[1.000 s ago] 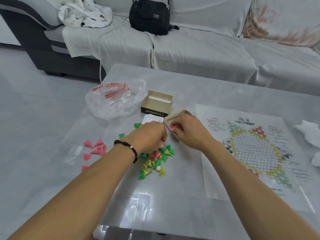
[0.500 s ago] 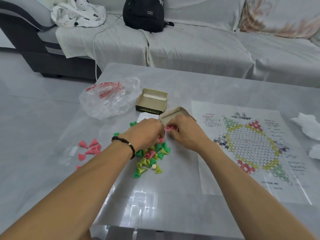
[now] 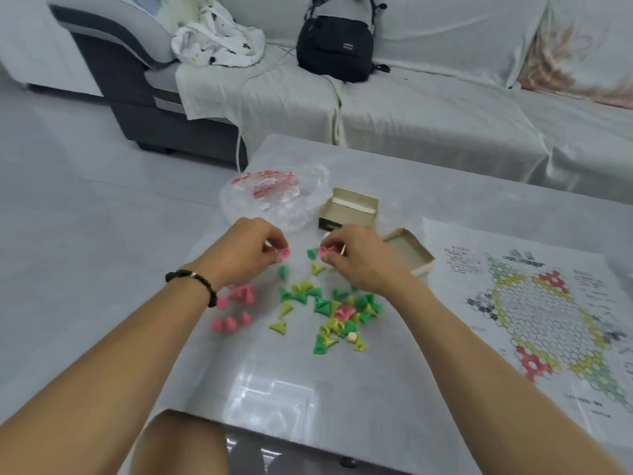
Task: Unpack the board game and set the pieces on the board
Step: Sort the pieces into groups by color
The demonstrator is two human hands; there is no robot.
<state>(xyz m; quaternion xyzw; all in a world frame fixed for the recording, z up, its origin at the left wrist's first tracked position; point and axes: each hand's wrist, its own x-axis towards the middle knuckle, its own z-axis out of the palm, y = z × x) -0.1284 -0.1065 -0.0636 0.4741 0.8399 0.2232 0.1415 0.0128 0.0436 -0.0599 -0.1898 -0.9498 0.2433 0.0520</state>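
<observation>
Your left hand (image 3: 245, 250) is pinching a pink piece (image 3: 280, 252) at its fingertips, grip closed on it, held just above the surface (image 3: 445, 207). Your right hand (image 3: 356, 257) is pinching another pink piece (image 3: 325, 250) the same way, its grip curled round it, and the two hands are facing each other with a small gap between them. A black bead bracelet (image 3: 191, 281) is sitting on your left wrist.

Below your hands, a loose heap of green and yellow pieces (image 3: 329, 310) is lying on the surface, with one pink piece and a small cream die (image 3: 351, 337) mixed in. A separate cluster of pink pieces (image 3: 236, 305) is lying to the left of that heap, beside your left forearm.

The paper game board (image 3: 534, 303) is lying flat to your right, well apart from the heap, and no pieces are standing on it. An open box half (image 3: 409, 250) is sitting just behind your right hand, at the board's near-left edge, and the other box half (image 3: 349, 209) is sitting beyond it, next to a crumpled clear plastic bag (image 3: 274, 197) with red print.

Farther back, a black bag (image 3: 334, 46) is resting on the covered sofa (image 3: 445, 108).
</observation>
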